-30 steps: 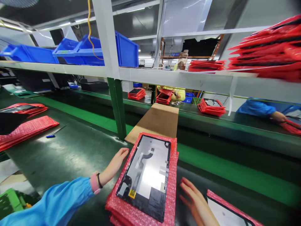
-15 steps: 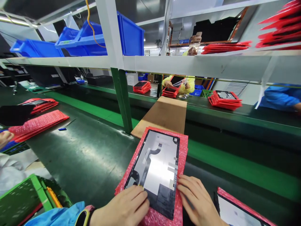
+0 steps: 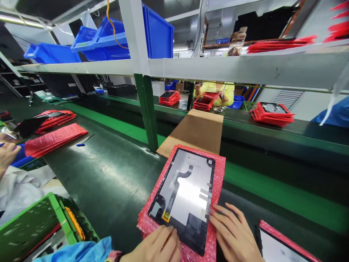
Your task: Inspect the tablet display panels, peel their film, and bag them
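Observation:
A tablet-sized display panel (image 3: 188, 189), silvery with a black border and a dark flex cable, lies back side up on pink bubble-wrap sleeves (image 3: 219, 174). A yellow-edged connector (image 3: 166, 216) shows near its lower left. My left hand (image 3: 160, 245) is at the panel's lower edge, fingers bent and pressed together; what they pinch, if anything, is hidden. My right hand (image 3: 236, 231) rests beside the panel's right edge, fingers stretched and slightly apart, fingertips touching the bubble wrap. Another panel (image 3: 280, 247) on pink wrap is partly in view at the lower right.
A brown board (image 3: 195, 127) bridges the conveyor behind the panel. A green post (image 3: 147, 112) stands left of it. A green crate (image 3: 51, 218) is at lower left, near a co-worker's hand (image 3: 8, 156) and red sleeves (image 3: 56, 140). Blue bins (image 3: 100, 42) sit on the overhead shelf.
My left hand has slid down off the flex cable's end, uncovering the yellow-edged connector. My right hand's fingers have spread a little. The whole view has shifted slightly.

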A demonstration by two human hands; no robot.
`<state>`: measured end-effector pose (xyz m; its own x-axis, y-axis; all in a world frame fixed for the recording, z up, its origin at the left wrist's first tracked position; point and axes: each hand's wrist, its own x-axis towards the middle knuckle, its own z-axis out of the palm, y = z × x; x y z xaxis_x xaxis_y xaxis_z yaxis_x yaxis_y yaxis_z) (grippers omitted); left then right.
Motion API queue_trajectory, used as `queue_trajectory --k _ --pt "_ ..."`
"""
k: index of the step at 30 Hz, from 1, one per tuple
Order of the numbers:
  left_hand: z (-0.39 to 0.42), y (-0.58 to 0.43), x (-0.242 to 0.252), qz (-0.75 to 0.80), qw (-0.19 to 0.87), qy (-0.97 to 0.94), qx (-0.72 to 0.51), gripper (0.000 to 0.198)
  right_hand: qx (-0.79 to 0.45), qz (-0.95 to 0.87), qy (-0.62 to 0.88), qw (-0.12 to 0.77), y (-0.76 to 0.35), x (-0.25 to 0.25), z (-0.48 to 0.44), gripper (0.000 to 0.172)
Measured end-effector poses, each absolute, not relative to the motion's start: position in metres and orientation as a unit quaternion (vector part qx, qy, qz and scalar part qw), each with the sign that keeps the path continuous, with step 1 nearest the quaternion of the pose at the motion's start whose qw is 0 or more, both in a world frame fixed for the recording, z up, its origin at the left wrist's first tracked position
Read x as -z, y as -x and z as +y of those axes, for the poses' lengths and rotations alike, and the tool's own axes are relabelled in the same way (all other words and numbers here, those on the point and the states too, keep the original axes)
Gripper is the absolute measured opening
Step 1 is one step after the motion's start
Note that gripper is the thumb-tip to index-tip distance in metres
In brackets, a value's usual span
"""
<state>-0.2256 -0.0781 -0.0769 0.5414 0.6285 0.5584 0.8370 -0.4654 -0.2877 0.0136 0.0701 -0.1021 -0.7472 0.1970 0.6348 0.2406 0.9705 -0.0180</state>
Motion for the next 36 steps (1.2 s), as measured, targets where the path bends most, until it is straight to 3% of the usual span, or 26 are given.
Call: queue_trajectory --k 3,9,13,16,19,22,25,28,31,36 --pt "-0.072 0.233 0.064 -0.422 0.236 0.850 0.209 0.020 0.007 -0.926 0.135 0.351 -0.013 0.102 0.068 0.039" --pt "-0.048 0.264 0.036 -0.498 0.097 0.815 0.281 0.010 -0.168 -0.857 0.272 0.404 -0.017 0.097 0.059 0.019" --pt "-0.045 0.252 0.036 -0.415 0.019 0.881 0.225 0.009 -0.172 -0.853 0.260 0.418 -0.019 0.096 0.054 0.025" --pt "-0.044 0.248 0.041 -0.418 -0.013 0.872 0.253 0.013 -0.221 -0.837 0.278 0.417 -0.019 0.102 0.053 0.026" --pt "-0.033 0.269 0.049 -0.540 -0.076 0.756 0.362 0.035 -0.379 -0.723 0.382 0.433 -0.017 0.111 0.057 0.030" --pt "-0.018 0.302 0.061 -0.677 -0.302 0.495 0.454 0.046 -0.568 -0.530 0.468 0.422 -0.016 0.116 0.062 0.053" --pt "-0.006 0.322 0.074 -0.673 -0.483 0.280 0.486 0.052 -0.694 -0.356 0.498 0.378 -0.016 0.120 0.061 0.058" --pt "0.003 0.320 0.084 -0.647 -0.567 0.218 0.461 0.055 -0.756 -0.255 0.484 0.360 -0.015 0.127 0.057 0.052" --pt "0.012 0.304 0.085 -0.597 -0.635 0.193 0.451 0.043 -0.777 -0.221 0.461 0.368 -0.012 0.134 0.057 0.041" --pt "0.029 0.284 0.081 -0.558 -0.668 0.177 0.459 0.042 -0.781 -0.190 0.462 0.374 -0.002 0.134 0.067 0.039"
